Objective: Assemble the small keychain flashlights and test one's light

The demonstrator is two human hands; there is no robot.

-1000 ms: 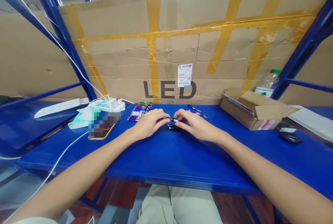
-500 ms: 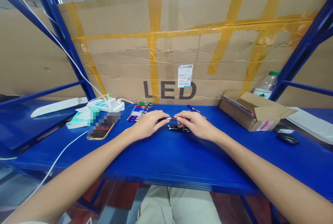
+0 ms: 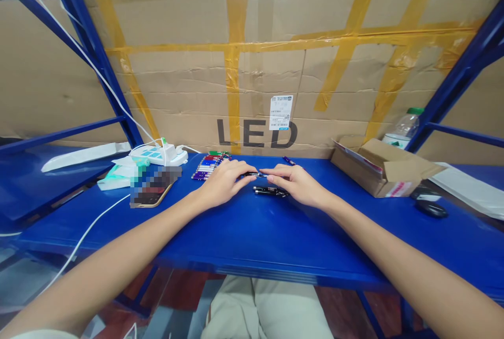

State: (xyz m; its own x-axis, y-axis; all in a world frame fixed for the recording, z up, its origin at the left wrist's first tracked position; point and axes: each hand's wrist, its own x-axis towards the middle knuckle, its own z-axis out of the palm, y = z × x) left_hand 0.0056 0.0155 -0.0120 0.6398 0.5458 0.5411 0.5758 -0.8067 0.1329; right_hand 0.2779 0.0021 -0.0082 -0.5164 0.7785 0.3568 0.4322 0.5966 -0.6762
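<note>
Both my hands meet at the middle back of the blue shelf top (image 3: pixel 275 234). My left hand (image 3: pixel 223 181) and my right hand (image 3: pixel 296 183) pinch the two ends of a small dark keychain flashlight (image 3: pixel 255 174), fingers closed on it, held just above the surface. A second dark flashlight (image 3: pixel 268 190) lies on the shelf right below, near my right fingers. A row of several coloured keychain flashlights (image 3: pixel 208 165) lies just left of my left hand. Another purple one (image 3: pixel 289 160) lies behind my right hand.
A taped cardboard wall marked LED (image 3: pixel 255 134) closes the back. An open cardboard box (image 3: pixel 384 168), a plastic bottle (image 3: pixel 401 130) and a black mouse (image 3: pixel 431 209) stand at right. A phone (image 3: pixel 151 192), white power strip (image 3: pixel 159 155) and cable (image 3: pixel 90 229) lie at left.
The hands stay joined on the small flashlight, shifting slightly away from me; the view has tilted a little. Nothing else has moved.
</note>
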